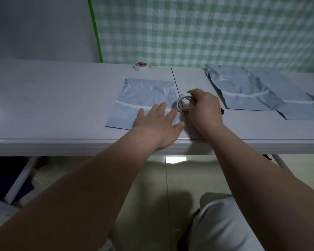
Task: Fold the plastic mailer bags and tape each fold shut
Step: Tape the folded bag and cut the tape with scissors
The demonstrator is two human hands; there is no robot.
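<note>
- The left hand [157, 117] lies flat, fingers straight, on the folded mailer bag [143, 98], apparently pinning the fold for taping.
- The right hand [203, 105] grasps the tape roll [182, 104] upright at the bag's right edge, in line with the white tape strip [127, 104].
- Taped bags [243, 89] lie well apart, right; a spare roll [140, 66] sits behind.

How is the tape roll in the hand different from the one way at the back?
The held roll stands on edge, gripped by the right hand beside the mailer bag; the far roll lies flat, untouched, by a rubber band. The far roll shows red on top; the held roll mostly shows its open hole. Both are whitish rings.
</note>
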